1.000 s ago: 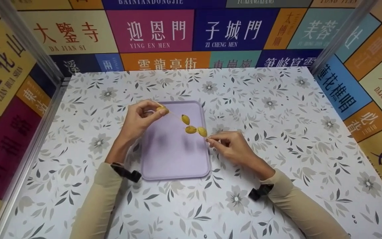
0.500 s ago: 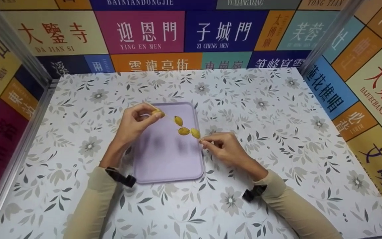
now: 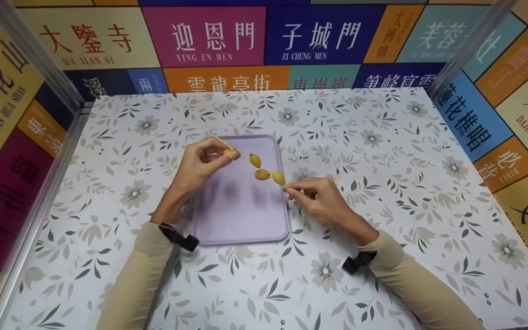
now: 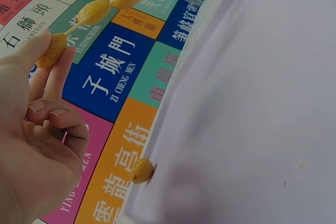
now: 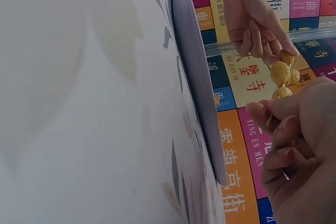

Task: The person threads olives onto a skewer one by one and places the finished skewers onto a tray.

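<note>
My left hand (image 3: 206, 160) pinches a wrinkled yellow oval fruit (image 4: 51, 51) between thumb and fingers, over the far part of the lilac tray (image 3: 241, 224). A thin pale skewer (image 4: 75, 27) runs from this fruit to another yellow fruit (image 3: 255, 160). Two more fruits, a middle one (image 3: 262, 174) and one at the right end (image 3: 278, 178), follow along it. Beside the tray's right edge, my right hand (image 3: 316, 197) pinches the skewer's near end just below the last fruit. The skewered row hangs above the tray.
One loose yellow fruit (image 4: 142, 170) lies at the tray's far edge, hidden behind the left hand in the head view. A flower-patterned tabletop (image 3: 383, 183) surrounds the tray. Panels with large lettering (image 3: 209, 36) stand behind and at both sides.
The fruit in the left hand has come closer to the other fruits along the skewer. The right hand keeps its pinch on the skewer, and the head view has shifted slightly.
</note>
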Demonstrator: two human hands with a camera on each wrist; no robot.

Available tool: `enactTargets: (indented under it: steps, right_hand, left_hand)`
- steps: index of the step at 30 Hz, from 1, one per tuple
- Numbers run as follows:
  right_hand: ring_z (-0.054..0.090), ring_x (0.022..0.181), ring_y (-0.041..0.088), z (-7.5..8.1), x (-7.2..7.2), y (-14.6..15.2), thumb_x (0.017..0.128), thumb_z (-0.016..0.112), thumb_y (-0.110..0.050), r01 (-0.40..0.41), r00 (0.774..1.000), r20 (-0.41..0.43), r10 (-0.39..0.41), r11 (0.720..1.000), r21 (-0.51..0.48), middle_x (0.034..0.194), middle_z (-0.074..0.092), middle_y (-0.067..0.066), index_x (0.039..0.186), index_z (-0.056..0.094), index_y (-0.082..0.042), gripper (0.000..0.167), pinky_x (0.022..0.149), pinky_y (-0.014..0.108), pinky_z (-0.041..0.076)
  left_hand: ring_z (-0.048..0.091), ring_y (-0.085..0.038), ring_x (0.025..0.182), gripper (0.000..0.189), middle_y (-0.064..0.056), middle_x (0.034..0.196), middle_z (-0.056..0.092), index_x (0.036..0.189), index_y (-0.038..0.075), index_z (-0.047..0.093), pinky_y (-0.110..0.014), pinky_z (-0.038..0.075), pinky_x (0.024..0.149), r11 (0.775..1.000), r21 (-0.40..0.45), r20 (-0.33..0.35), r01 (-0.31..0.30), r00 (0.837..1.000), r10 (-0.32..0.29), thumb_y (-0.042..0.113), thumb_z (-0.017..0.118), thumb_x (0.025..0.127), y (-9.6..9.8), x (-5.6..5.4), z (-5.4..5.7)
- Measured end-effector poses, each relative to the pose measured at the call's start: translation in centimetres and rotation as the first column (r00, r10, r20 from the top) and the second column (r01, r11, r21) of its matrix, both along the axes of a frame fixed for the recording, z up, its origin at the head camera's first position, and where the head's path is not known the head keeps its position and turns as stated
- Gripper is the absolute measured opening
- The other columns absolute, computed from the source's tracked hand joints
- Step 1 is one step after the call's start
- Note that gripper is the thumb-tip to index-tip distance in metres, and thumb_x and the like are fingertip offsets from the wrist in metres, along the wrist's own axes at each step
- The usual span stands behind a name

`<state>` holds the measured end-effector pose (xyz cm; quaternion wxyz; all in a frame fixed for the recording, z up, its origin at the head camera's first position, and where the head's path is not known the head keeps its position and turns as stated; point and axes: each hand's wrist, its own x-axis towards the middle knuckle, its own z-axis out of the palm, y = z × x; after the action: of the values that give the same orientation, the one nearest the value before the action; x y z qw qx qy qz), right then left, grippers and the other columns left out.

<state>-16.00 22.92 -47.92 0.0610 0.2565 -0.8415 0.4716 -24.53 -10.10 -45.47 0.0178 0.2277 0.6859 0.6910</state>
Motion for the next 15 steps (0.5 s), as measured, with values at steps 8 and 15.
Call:
enactTargets:
  steps: [8, 15]
  right_hand:
    - [0.052, 0.054, 0.005, -0.12, -0.03, -0.18, 0.101, 0.078, -0.012, -0.009, 1.0, -0.019, 0.009, 1.0, -0.017, 0.088, 0.082, 0.002, 0.11, 0.085, -0.006, 0.014, 0.048, 0.017, 0.038]
    - [0.055, 0.056, 0.006, -0.25, -0.09, 0.07, 0.102, 0.077, -0.012, -0.007, 1.0, -0.005, 0.007, 1.0, -0.01, 0.09, 0.083, 0.001, 0.112, 0.085, -0.007, 0.014, 0.049, 0.016, 0.04]
  left_hand:
    - [0.081, -0.023, 0.094, 0.015, -0.009, 0.109, 0.082, 0.105, 0.005, 0.077, -0.03, 0.064, 0.083, 1.0, -0.015, 0.032, 0.009, 0.999, -0.009, 0.017, 0.083, 0.098, 0.07, 0.23, -0.17]
    - [0.079, -0.024, 0.091, 0.014, -0.01, 0.108, 0.081, 0.105, 0.006, 0.078, -0.026, 0.063, 0.078, 0.999, -0.028, 0.027, 0.019, 0.999, -0.018, 0.016, 0.084, 0.097, 0.59, 0.11, -0.31]
